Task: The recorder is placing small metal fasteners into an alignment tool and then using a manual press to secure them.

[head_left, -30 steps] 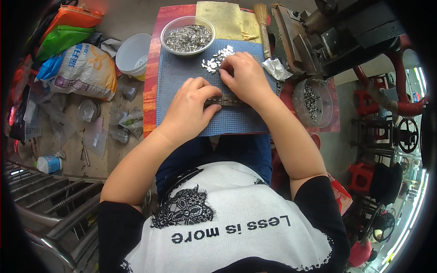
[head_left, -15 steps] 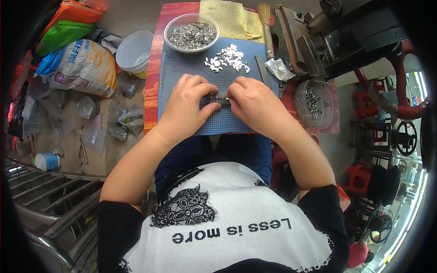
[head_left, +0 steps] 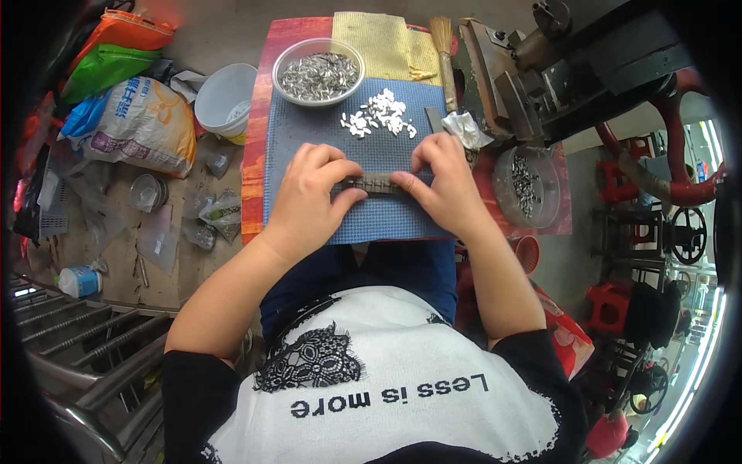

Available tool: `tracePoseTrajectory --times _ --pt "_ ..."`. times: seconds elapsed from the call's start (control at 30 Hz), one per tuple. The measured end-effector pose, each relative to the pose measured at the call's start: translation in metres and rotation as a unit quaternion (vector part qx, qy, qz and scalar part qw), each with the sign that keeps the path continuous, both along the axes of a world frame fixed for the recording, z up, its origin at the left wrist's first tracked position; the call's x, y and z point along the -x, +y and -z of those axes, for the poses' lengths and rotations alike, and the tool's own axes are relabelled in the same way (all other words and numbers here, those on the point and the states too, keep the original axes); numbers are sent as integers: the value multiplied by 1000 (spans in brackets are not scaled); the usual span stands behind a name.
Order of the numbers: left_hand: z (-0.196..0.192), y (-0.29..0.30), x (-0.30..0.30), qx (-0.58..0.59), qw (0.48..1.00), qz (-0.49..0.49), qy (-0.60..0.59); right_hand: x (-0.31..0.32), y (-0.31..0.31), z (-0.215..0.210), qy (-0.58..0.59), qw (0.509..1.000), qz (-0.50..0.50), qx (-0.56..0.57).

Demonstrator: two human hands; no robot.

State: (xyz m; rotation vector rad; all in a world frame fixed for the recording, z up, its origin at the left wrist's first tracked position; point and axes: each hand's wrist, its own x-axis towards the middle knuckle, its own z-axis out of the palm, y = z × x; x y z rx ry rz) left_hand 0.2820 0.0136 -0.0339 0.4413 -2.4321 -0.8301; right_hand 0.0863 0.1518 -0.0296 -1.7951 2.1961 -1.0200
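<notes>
Near the front of the blue ribbed mat [head_left: 309,127], a short dark notched metal bar [head_left: 377,184] lies crosswise between my hands. My left hand [head_left: 309,193] pinches its left end between thumb and fingers. At the other end, my right hand [head_left: 448,185] has its thumb laid along the bar, with the fingers curled behind it. Whether a small part is in those fingers cannot be made out. Beyond the bar is a loose pile of small white pieces [head_left: 386,112]. A clear round tub [head_left: 280,83] full of small shiny metal pins stands at the mat's far left.
Right of the mat are a flat grey strip [head_left: 433,117], crumpled white paper [head_left: 468,130], a brush [head_left: 442,46] and a clear bowl [head_left: 550,189] of dark metal parts. A heavy machine [head_left: 510,85] stands at far right. A white bucket [head_left: 224,93] and sacks [head_left: 147,127] are on the left.
My right hand has shifted right and opened its grasp a little, its thumb now stretched along the bar. More of the bar shows. The whole view has tilted slightly.
</notes>
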Motion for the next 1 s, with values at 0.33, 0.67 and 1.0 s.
tracePoseTrajectory --times 0.33,0.67,1.0 --pt "-82 -118 40 102 954 -105 -261 3 3 12 -133 986 44 92" --pt "-50 -125 70 -41 982 -21 -181 1 -1 5 -136 984 68 89" --pt "-22 -121 63 91 992 -70 -49 11 -121 -31 26 992 -6 125"
